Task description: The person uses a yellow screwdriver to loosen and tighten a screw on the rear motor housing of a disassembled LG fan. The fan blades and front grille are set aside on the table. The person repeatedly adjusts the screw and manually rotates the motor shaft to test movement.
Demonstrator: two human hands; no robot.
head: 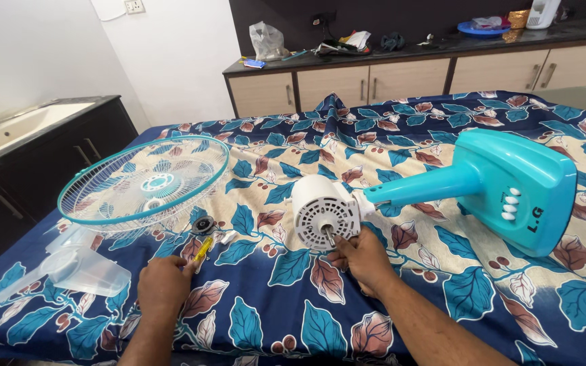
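Head view: looking down on a bed covered with a blue and cream leaf-print bedsheet point(286, 318), where a table fan is lying in parts.
Left hand: the left hand point(164, 288) is closing around a small yellow-handled screwdriver point(203, 249), fingers curled over the handle, its tip pointing toward a small round black fastening cap point(203, 225) lying just beyond it.
Right hand: the right hand point(364, 257) is touching the short metal shaft point(329, 235) sticking out of the white round vented motor housing point(325, 211); the fingertips are pinching at the shaft, though whether they are truly gripping it is hard to tell.
Fan body: the motor housing is lying on its side, joined to a turquoise plastic neck and base with white buttons point(510, 186) stretching off to the right.
Other parts: a round turquoise-rimmed wire fan guard point(145, 179) is resting flat to the left, with a clear plastic fan blade point(79, 268) near the bed's edge.
Risk: the soft, wrinkled sheet is likely letting the housing roll, and the small cap could easily be getting lost in the busy pattern; the screwdriver tip could also slip.
Hidden: the screwdriver's blade is mostly covered by the hand, the blade piece is running out of frame at left, and any loose screws are too small to make out.
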